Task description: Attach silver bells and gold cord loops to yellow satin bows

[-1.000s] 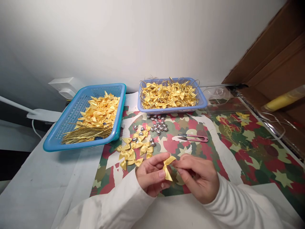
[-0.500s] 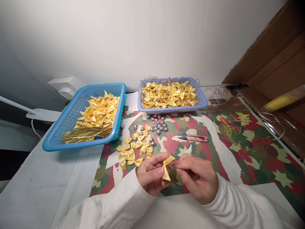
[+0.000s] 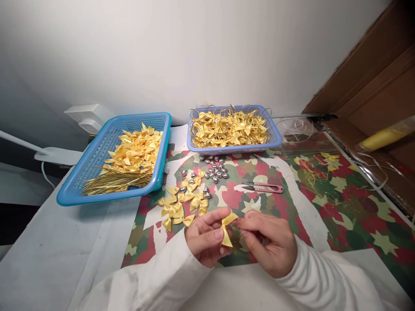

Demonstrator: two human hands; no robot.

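Note:
Between the thumb and fingers of my left hand [image 3: 209, 237] is a yellow ribbon bow [image 3: 227, 229], its tails showing at the right of the thumb. My right hand [image 3: 269, 242] is closed in a pinch close beside the bow's right edge; what its fingertips hold, if anything, is too small to make out. Past my left hand lie several loose yellow bows [image 3: 177, 209], with a few silver bells [image 3: 183, 189] among them. A cluster of silver bells [image 3: 216, 172] sits farther back. Pink-handled thread snips [image 3: 267, 187] rest beyond my right hand.
At the left, a blue basket [image 3: 73, 190] holds yellow bows and a bundle of gold cords [image 3: 116, 183]. Another blue basket [image 3: 233, 150] at the back holds bows with gold loops. Thread scraps [image 3: 314, 172] and a clear plastic bag [image 3: 295, 129] lie right. Cardboard [image 3: 366, 77] stands at the right edge.
Almost nothing differs. The bow in my left hand has shifted very slightly, and both hands keep the same pinched pose.

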